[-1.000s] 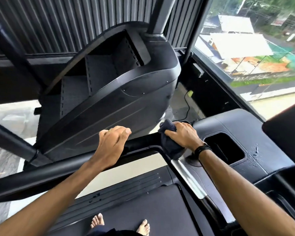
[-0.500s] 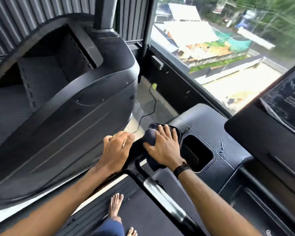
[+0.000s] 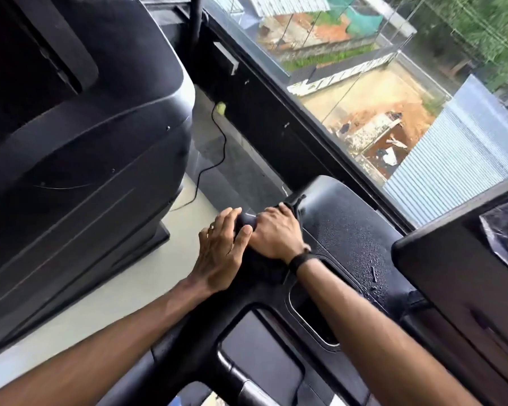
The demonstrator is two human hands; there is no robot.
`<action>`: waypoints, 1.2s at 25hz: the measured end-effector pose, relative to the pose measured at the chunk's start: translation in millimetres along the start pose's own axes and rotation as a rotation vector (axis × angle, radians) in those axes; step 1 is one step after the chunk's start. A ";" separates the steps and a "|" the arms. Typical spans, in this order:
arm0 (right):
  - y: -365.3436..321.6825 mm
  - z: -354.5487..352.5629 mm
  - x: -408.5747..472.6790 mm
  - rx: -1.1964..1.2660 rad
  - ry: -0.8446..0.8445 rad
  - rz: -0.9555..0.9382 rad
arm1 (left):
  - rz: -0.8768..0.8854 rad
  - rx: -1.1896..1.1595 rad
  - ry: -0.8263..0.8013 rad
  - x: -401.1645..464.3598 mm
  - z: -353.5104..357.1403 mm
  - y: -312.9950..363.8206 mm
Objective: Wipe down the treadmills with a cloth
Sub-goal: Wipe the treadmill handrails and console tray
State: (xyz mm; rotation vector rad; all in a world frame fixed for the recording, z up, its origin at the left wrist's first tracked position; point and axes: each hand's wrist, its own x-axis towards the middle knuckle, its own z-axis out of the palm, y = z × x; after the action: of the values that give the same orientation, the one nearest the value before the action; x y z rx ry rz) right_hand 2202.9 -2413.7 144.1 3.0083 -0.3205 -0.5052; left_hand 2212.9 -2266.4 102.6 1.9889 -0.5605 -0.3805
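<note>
The black treadmill console (image 3: 352,227) fills the lower right, speckled with water droplets. My right hand (image 3: 276,234) lies over a dark cloth (image 3: 264,266) at the console's far left corner, fingers curled over the edge and around the cloth. Most of the cloth is hidden under that hand. Right beside it, my left hand (image 3: 220,253) grips the rounded corner of the console, thumb touching the right hand. A cup-holder recess (image 3: 311,315) lies partly under my right forearm.
A neighbouring large black machine (image 3: 85,142) stands close on the left, across a strip of pale floor (image 3: 147,282). A thin cable (image 3: 222,148) runs on the floor ahead. A window (image 3: 379,92) is beyond; the film-covered treadmill screen (image 3: 505,238) rises at right.
Both hands have moved forward and right along the console's corner, now pressed together. My view has swung down and to the right, closer to the console.
</note>
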 end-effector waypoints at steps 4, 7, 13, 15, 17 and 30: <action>67.4 -6.5 36.2 -0.017 0.057 0.283 | -0.032 -0.020 -0.069 5.1 2.0 -7.7; 74.1 0.6 2.2 0.200 0.212 0.558 | -0.077 -0.071 -0.086 10.9 0.5 -12.2; -1.2 8.1 -49.3 0.135 0.178 0.441 | -0.090 -0.144 -0.108 17.3 15.3 -10.9; 1.5 1.5 -24.1 0.057 0.094 0.234 | -0.088 -0.140 -0.112 18.0 18.6 -12.3; 15.8 -2.9 12.2 -0.014 -0.038 0.116 | -0.095 -0.133 -0.116 19.2 20.5 -13.7; 72.8 2.9 -5.7 0.282 0.253 0.837 | -0.055 -0.094 -0.168 21.8 25.2 -15.7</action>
State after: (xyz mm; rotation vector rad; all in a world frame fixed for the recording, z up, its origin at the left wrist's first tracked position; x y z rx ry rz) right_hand 2182.7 -2483.5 150.9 2.7428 -1.6153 0.0049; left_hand 2222.5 -2290.6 76.5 1.8960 -0.5836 -0.6012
